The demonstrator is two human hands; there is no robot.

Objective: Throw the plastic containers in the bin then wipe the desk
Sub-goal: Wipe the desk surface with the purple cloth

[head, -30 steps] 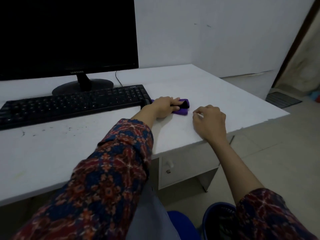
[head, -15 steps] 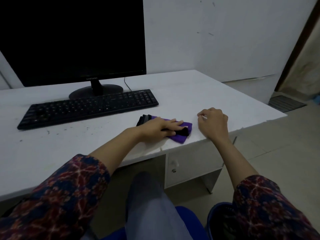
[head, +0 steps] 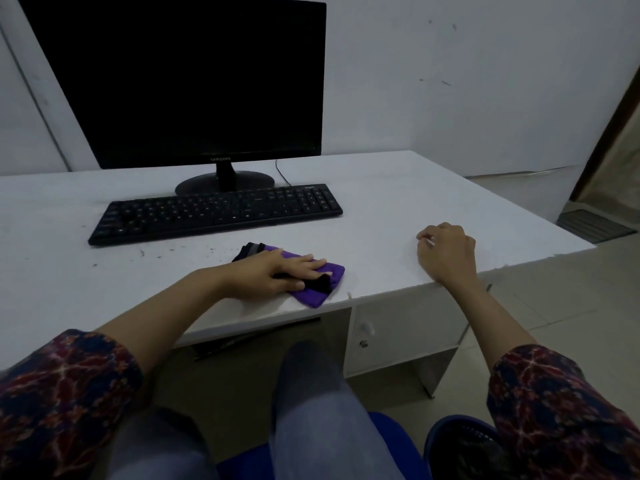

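Left hand [head: 277, 271] lies flat, fingers straight, pressing purple cloth [head: 317, 289] on white table [head: 433, 202], near front edge. Right hand [head: 445, 251] at 3 o'clock of cloth, well apart, fingers loosely curled, holding nothing, resting on table. Keyboard [head: 214, 211] at 11 o'clock of cloth.

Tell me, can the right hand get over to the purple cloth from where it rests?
Probably yes. The right hand rests on the desk beside the purple cloth, with bare desktop between them; only the left hand, pressing flat on the cloth, covers part of it.
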